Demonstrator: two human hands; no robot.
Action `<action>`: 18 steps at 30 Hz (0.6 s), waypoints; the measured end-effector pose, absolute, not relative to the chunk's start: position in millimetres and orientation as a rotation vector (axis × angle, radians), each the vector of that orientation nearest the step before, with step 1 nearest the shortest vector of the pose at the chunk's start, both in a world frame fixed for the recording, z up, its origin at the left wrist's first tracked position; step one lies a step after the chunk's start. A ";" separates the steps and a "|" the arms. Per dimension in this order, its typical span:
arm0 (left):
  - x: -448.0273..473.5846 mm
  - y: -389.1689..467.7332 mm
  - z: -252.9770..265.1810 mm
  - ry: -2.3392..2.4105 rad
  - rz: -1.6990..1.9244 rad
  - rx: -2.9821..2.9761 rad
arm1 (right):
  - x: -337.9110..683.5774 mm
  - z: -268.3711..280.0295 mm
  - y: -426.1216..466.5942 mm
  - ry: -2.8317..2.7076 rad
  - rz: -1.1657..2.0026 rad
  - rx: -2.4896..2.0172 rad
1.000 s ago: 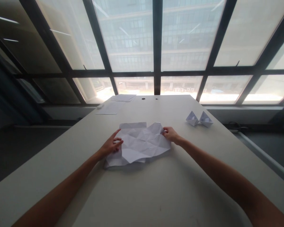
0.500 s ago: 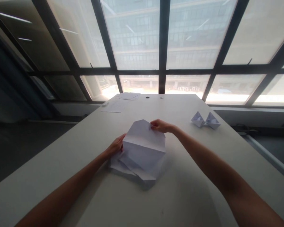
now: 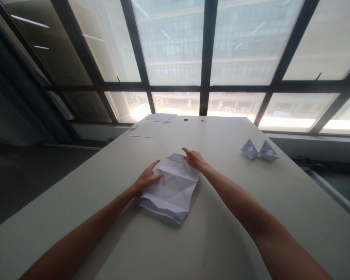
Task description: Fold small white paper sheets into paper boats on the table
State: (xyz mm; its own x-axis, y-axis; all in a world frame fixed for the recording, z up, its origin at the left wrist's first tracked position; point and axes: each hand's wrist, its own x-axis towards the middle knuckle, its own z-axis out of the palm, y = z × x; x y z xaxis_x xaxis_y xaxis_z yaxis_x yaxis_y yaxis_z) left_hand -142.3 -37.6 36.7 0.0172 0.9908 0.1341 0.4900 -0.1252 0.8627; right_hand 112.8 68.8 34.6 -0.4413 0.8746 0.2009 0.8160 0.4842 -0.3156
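Lowered and opened out since half a second earlier, in the head view: creased paper sheet (image 3: 173,186), formerly tilted up with a plain flap uppermost, now lying flatter with a fold pattern exposed. Changed at the left edge: left hand (image 3: 147,179), with index finger and thumb now spread apart. Changed at the far end: right hand (image 3: 194,159), with index finger now extended.

Locate the sheet on the table (image 3: 210,136), between both hands. Left hand against the left edge, thumb over the upper face; right hand at the far right corner, index finger pointing past the far edge. Grip on the paper by either hand: cannot tell, with the remaining fingers curled or hidden.

Note thin white paper, roughly rectangular, crossed by diagonal and transverse creases; near edge wavy, with a shaded layer beneath. At right, well apart from the sheet: left paper boat (image 3: 249,149) and right paper boat (image 3: 268,151), side by side, angular, with pointed peaks. At far left: loose sheets (image 3: 142,130), flat and white. Table top pale and smooth. Beyond: glass panes (image 3: 175,46) in dark frames. At left: dark curtain (image 3: 26,85) in hanging folds.
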 end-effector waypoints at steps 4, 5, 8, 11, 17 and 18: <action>-140.9 -37.3 37.4 1.469 0.948 1.811 | 122.1 32.3 68.8 -2.228 0.132 -1.644; -141.2 -37.7 38.1 1.459 0.908 1.821 | 126.1 33.8 70.5 -2.181 0.117 -1.702; -143.3 -38.4 40.1 1.457 0.832 1.801 | 138.1 41.8 75.0 -2.035 0.081 -1.808; -145.7 -38.9 40.2 1.513 0.801 1.794 | 141.1 48.7 66.7 -1.938 -0.002 -1.706; -145.5 -40.0 37.3 1.552 0.785 1.830 | 113.6 29.5 -0.3 -2.214 0.208 -1.383; -146.0 -39.4 37.4 1.547 0.799 1.836 | 109.6 23.8 -11.2 -2.279 0.272 -1.356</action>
State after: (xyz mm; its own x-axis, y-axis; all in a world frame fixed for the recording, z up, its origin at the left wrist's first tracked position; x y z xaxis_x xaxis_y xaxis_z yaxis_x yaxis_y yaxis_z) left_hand -146.0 -39.4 37.4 0.1387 0.9881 0.0662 0.6257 -0.1393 0.7675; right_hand 109.6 -11.2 23.8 -0.4000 0.8683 0.2933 0.7747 0.4914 -0.3981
